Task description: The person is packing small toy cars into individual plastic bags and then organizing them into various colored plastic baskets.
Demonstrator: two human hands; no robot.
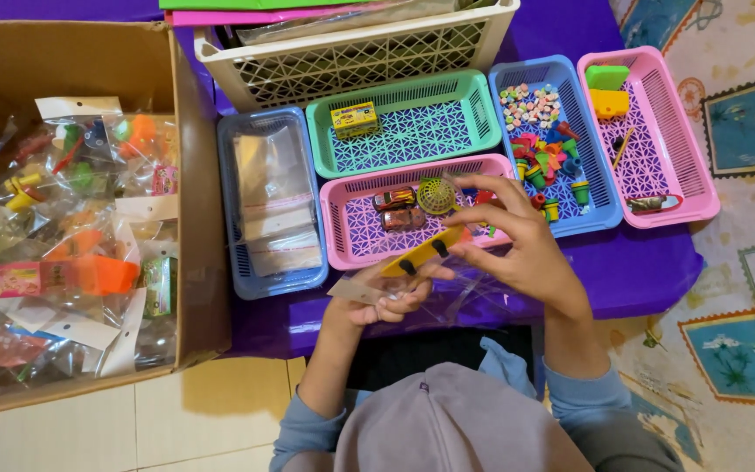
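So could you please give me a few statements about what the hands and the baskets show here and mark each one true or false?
1. The left hand and the right hand together hold a yellow toy skateboard with black wheels. True.
2. The green basket holds two toy cars. False: it holds one small yellow box; the toy cars lie in the pink basket below it.
3. A cardboard box with bagged toys stands to the left of the baskets. True.
4. The baskets stand on a bare wooden table. False: they stand on a purple cloth.
5. The white crate lies behind the green basket. True.
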